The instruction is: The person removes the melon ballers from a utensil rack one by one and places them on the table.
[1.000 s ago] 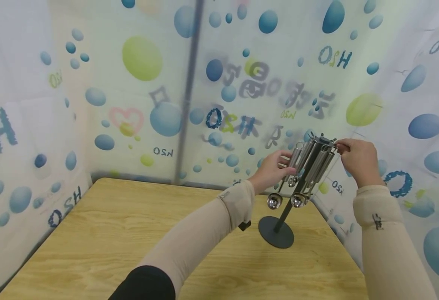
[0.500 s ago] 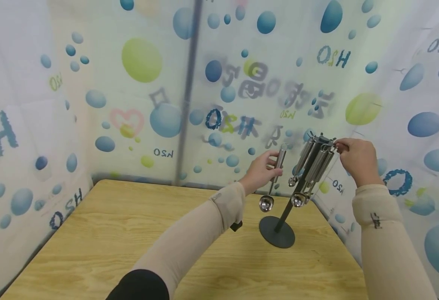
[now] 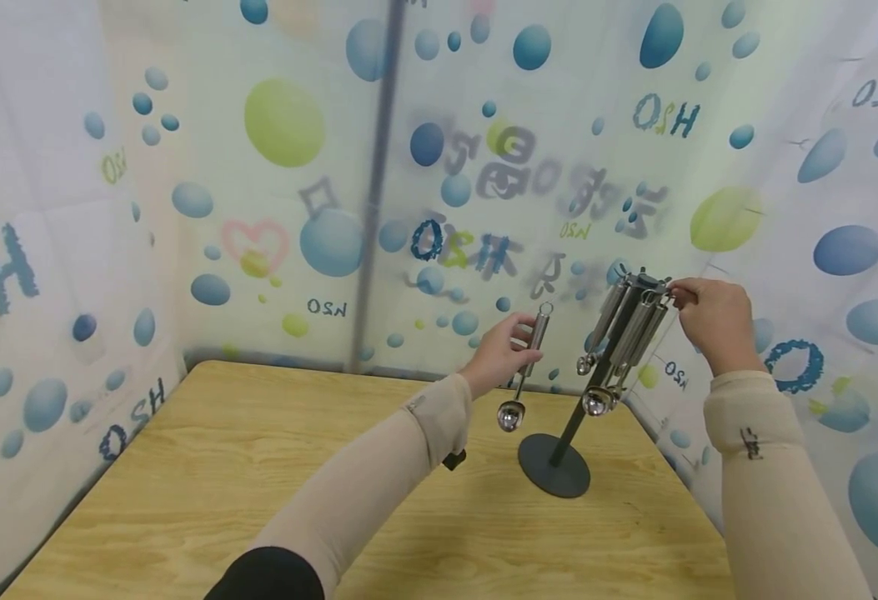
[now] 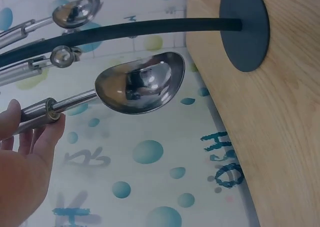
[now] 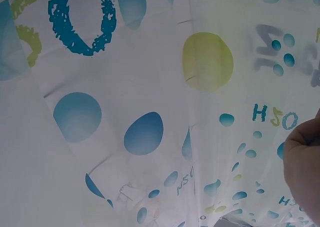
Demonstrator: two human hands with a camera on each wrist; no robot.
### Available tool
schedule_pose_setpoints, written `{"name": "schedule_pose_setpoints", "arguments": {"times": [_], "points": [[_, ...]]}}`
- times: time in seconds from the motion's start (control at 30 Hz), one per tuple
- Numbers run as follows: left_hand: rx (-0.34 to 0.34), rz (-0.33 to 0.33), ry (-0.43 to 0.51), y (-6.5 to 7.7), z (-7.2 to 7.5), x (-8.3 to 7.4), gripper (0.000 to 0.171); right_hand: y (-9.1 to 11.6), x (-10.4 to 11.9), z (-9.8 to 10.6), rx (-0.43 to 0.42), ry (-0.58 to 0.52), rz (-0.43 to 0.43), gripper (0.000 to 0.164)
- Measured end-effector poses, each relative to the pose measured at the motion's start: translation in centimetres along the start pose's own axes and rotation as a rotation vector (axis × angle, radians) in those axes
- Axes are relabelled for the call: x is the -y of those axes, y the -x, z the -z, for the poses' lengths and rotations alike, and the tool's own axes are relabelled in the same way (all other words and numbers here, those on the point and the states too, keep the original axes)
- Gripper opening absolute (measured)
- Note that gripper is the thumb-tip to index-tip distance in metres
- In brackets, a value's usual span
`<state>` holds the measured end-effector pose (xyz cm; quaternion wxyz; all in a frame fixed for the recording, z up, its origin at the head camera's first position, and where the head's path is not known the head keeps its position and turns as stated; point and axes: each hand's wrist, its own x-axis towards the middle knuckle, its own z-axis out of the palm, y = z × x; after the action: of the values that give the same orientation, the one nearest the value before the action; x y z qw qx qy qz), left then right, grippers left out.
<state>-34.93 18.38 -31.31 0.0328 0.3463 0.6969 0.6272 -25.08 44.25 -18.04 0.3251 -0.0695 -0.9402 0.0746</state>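
Observation:
My left hand (image 3: 493, 360) grips the steel handle of a ladle (image 3: 511, 415), whose bowl hangs down left of a dark utensil stand (image 3: 571, 432). In the left wrist view the ladle (image 4: 142, 84) shows a wide shiny bowl, apart from the stand's pole. Several metal utensils (image 3: 639, 333) hang by their handles from the stand's hooks. At the stand's top right my right hand (image 3: 718, 323) pinches at a hook end; the fingertips hide what exactly is between them. The right wrist view catches just part of the right hand (image 5: 305, 169).
The stand's round dark base (image 3: 554, 467) rests on a light wooden table (image 3: 221, 467), toward its right back. Printed curtains (image 3: 288, 208) with bubbles and letters close in behind the table and at both sides.
The ladle has come away from the other hanging utensils, moving left and slightly down in my left hand. My right hand has stayed at the stand's top.

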Motion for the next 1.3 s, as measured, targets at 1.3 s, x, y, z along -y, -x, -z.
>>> {"name": "schedule_pose_setpoints", "arguments": {"times": [1.3], "points": [[-0.016,0.113,0.04,2.2,-0.6,5.6,0.041,0.1,-0.1,-0.2,-0.004,-0.025,-0.02,0.036]]}}
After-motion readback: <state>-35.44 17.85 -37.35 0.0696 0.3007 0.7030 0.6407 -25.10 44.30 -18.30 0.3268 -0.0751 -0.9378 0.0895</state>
